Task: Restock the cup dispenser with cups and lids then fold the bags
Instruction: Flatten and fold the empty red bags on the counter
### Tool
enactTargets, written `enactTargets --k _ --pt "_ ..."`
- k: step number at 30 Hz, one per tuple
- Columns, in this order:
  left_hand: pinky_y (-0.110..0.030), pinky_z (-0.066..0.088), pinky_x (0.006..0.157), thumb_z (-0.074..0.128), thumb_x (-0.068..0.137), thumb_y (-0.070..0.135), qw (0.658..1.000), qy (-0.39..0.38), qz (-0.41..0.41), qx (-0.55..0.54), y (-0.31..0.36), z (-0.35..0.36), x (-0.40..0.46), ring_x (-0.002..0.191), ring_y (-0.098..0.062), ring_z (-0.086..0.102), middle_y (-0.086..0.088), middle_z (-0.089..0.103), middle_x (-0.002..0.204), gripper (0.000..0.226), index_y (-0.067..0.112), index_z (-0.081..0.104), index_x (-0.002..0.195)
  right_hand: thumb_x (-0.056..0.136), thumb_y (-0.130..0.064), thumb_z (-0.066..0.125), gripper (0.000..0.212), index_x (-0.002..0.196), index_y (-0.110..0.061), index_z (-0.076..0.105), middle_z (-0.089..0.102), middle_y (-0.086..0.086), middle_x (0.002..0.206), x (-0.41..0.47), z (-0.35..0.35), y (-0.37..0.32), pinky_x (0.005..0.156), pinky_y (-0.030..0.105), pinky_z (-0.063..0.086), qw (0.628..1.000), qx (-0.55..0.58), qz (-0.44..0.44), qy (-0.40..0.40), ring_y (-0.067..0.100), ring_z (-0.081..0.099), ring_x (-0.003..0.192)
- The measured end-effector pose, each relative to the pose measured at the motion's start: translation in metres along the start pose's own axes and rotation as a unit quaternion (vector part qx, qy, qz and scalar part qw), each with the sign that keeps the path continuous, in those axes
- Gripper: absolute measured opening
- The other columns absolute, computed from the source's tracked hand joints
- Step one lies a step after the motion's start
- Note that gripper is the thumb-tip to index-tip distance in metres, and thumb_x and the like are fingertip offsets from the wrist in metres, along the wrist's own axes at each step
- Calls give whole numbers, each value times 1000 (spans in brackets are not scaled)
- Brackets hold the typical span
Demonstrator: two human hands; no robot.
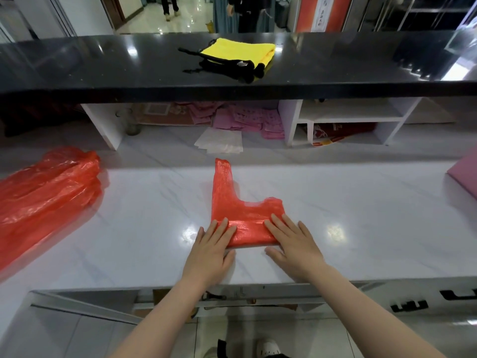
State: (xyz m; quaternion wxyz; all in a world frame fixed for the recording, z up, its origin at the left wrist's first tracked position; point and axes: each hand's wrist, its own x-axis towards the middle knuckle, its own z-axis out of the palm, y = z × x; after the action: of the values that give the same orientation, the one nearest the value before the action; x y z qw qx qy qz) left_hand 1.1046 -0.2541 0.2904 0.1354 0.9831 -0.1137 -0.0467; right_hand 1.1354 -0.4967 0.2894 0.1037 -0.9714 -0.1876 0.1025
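Pressing hands: both hands lay flat on a red plastic bag (242, 215) at the near middle of the white marbled tabletop (361, 228).
Left hand: the left hand (210, 250) rested palm down on the bag's left end, its fingers (219, 228) straight and spread, curled round nothing, the thumb lying on the tabletop at the bag's near edge.
Right hand: the right hand (293, 242) rested palm down on the bag's right end, its fingers (280, 223) straight and lying on the plastic, gripping nothing, the thumb on the tabletop just past the near edge.
Bag being folded: its near part was doubled into a thick band between the two hands; one handle strip stood out toward 12 o'clock, and a shorter flap lay at its right side.
Other bags: a loose heap of red plastic bags (44, 192) lay at 9 o'clock, well apart from the hands.
Clear bags: a small stack of clear plastic bags (222, 142) lay at 12 o'clock, beyond the handle strip, under the raised shelf.
Pink sheets: pink printed packets (247, 120) were piled behind them, against the back.
Black shelf: a black counter shelf (103, 68) ran across the far side, carrying a yellow cloth (240, 51) with black straps (232, 68).
Pink board: a pink corner (464, 174) showed at 3 o'clock.
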Motion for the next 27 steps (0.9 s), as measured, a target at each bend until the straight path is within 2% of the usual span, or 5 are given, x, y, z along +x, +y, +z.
enactTargets --k 5,9,13,16,27 --pt "-27 -3 117 39 96 45 998 27 -11 -51 -6 -2 0 146 -8 8 12 6 159 62 32 14 152 96 -36 38 56 150 -36 24 16 -17 158 -5 -8 11 116 26 0 997 69 3 43 2 9 145" --pt "-22 22 109 54 83 34 993 74 4 -96 -15 -10 -1 130 -8 38 12 44 144 62 31 37 143 83 -6 50 57 132 -36 49 47 -11 138 -7 -12 14 108 21 25 976 192 58 79 4 39 122" --pt "-23 45 94 65 75 16 972 116 -41 -198 -19 -9 -2 104 -3 54 16 60 112 50 30 58 122 80 -2 51 55 99 -54 54 59 -19 107 -1 -17 14 76 7 38 931 315 118 143 -4 53 96" --pt "-21 54 81 68 82 17 938 136 -108 -299 -16 -9 0 91 2 60 16 64 97 35 37 59 110 87 -13 59 47 99 -58 50 65 -26 93 2 -18 12 65 3 41 899 371 138 187 -13 57 88" --pt "-19 40 62 64 89 35 895 171 -244 -333 -7 -13 16 77 -4 61 10 66 68 35 29 47 119 89 -30 63 42 127 -24 46 55 -12 75 19 -17 -5 82 39 45 921 234 199 238 17 49 86"
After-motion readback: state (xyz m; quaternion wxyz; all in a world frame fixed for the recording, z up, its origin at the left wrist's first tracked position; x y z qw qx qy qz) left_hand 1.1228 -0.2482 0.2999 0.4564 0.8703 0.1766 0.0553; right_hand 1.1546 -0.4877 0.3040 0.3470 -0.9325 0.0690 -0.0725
